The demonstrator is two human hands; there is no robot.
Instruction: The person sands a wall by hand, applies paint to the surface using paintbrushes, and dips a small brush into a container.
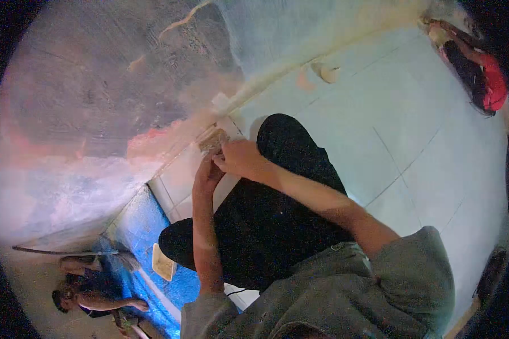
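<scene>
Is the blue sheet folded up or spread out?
Spread out: the sheet covers a wide patch of floor.

Looks like an indoor room being done up, tbh, though can't tell if it's a home. The wall [136,85] is super patchy, grey with pinkish and whitish smears, the floor [418,135] is pale tile, and there's a blue sheet [143,223] spread out with a shallow tray [163,263] on it.

Grey short-sleeved shirt [316,296], wide sleeves [418,257], black trousers [266,226], bare forearms [316,200], bare hands [243,158]
</scene>
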